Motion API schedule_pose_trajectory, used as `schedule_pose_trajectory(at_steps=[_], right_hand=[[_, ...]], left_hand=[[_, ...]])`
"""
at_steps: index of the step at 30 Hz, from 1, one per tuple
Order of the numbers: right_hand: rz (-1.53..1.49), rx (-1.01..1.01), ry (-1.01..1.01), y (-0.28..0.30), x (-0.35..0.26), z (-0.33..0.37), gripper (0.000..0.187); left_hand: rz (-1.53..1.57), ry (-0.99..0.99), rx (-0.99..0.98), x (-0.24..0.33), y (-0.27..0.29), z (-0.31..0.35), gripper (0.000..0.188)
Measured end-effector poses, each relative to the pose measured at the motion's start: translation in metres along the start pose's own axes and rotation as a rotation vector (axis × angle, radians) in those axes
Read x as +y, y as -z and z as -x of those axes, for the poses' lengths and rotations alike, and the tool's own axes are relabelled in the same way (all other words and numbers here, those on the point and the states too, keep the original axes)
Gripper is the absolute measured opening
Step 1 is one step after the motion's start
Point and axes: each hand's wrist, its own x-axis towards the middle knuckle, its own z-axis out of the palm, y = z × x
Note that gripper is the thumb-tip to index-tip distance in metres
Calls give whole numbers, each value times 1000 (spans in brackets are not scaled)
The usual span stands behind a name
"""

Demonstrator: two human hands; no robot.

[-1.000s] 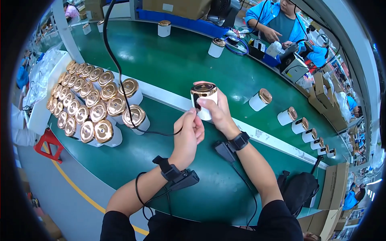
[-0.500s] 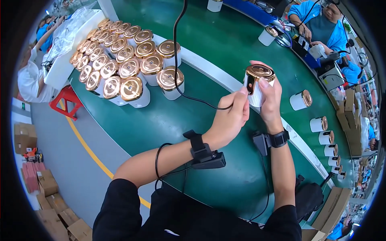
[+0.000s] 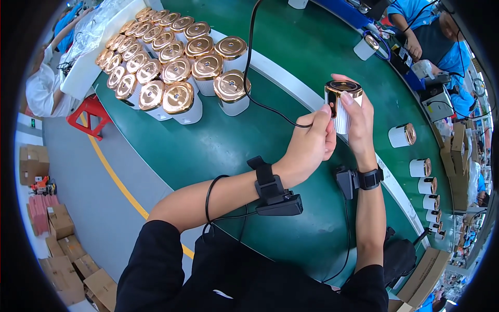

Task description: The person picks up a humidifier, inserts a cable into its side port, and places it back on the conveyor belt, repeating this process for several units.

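My right hand (image 3: 360,117) is wrapped round a white ribbed canister-shaped device (image 3: 341,124) with a shiny rose-gold top, held above the green table. A dark panel on its gold band faces my left hand (image 3: 310,138). Those fingers pinch the end of a black cable (image 3: 275,117) against the device's side, just below the panel. My fingertips hide the cable's tip, so I cannot tell whether it is plugged in. The cable loops up and away past a group of similar gold-topped devices (image 3: 179,98) standing at the far left.
A white rail (image 3: 283,83) runs across the green table (image 3: 208,140). More devices lie in a row (image 3: 420,168) on the right. A red stool (image 3: 89,117) and cardboard boxes (image 3: 61,221) are on the left. A co-worker in blue (image 3: 410,36) sits across the table.
My view has shifted slightly, so the table and devices appear farther right. Both hands keep their hold on the device and the cable, and the device is turned a little.
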Motion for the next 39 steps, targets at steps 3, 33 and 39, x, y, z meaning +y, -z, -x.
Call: schedule_pose_trajectory(at_steps=[3, 33, 39], right_hand=[[79, 25, 2, -6, -7, -2, 48], [-156, 679, -29, 136, 80, -197, 56], [-421, 114, 35, 39, 9, -70, 47]], left_hand=[[-7, -3, 19, 2, 1, -3, 40], [-2, -77, 219, 24, -36, -40, 39], [46, -127, 71, 22, -15, -31, 36]])
